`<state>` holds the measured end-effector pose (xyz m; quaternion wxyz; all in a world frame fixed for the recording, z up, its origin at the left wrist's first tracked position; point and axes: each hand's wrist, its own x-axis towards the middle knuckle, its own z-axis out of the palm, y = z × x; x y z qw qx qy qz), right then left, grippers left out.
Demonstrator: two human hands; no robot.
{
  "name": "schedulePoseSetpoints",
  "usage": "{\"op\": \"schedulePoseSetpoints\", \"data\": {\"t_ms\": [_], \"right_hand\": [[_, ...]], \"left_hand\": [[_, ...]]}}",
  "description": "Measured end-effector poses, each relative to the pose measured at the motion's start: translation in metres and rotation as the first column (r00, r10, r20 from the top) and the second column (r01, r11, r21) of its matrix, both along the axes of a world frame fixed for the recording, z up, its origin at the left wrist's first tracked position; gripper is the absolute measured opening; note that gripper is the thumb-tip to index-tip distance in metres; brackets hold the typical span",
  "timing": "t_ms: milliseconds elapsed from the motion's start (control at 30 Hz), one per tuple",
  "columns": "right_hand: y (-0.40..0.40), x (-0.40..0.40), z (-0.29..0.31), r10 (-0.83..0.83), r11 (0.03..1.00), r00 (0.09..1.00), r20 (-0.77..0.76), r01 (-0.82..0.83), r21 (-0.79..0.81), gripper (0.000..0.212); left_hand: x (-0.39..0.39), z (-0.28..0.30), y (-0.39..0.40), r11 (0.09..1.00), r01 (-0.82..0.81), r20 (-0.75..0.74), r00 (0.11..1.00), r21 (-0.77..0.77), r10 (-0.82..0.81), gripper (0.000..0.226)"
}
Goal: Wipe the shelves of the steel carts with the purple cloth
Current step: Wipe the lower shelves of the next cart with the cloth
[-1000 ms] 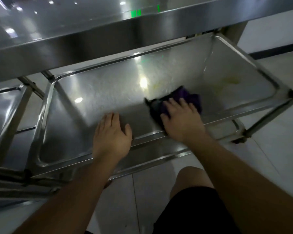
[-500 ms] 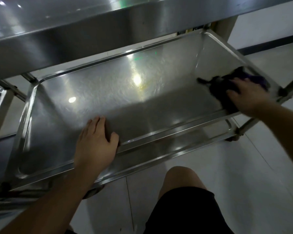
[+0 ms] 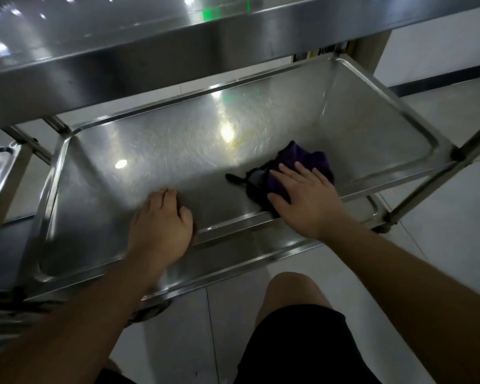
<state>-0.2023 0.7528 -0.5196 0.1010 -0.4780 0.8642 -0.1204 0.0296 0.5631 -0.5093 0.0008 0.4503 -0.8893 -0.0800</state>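
The right hand lies flat with its fingers spread on the purple cloth, pressing it to the floor of the middle shelf, near the front edge and right of the middle. The fingers are nearly straight; they push down on the cloth rather than grip it. The left hand rests over the shelf's front rim, left of the cloth and apart from it, fingers curled down over the lip as if bracing; it holds nothing loose.

The cloth is bunched, with a dark tail trailing toward the left. Since only a flat palm keeps it down, a fast sweep could let it slip out from under the fingers, or roll up so that less fabric meets the steel. The left part of the shelf, the corners and the raised side walls look like the spots a broad stroke would skip. The top shelf overhangs closely, so a reach toward the back edge risks knocking a forearm or the head against it. The cart stands on a smooth tiled floor; a hard push could shift it if the bracing hand eases off.
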Motion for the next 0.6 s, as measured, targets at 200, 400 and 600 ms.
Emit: {"op": "schedulePoseSetpoints", "data": {"t_ms": [200,400,600], "right_hand": [[0.002,-0.002,0.004,0.035,0.999,0.999,0.041,-0.036,0.011,0.065],[0.029,-0.055,0.0,-0.056,0.998,0.998,0.035,0.056,-0.004,0.06],[0.082,-0.195,0.0,-0.529,0.849,0.848,0.028,0.527,0.044,0.06]], "left_hand": [[-0.053,0.007,0.029,0.999,0.051,-0.057,0.997,0.021,-0.049,0.067],[-0.055,-0.021,0.032,0.999,0.047,-0.096,0.994,-0.001,-0.047,0.074],[-0.056,-0.024,0.03,0.999,0.049,-0.072,0.996,-0.021,-0.051,0.08]]}}
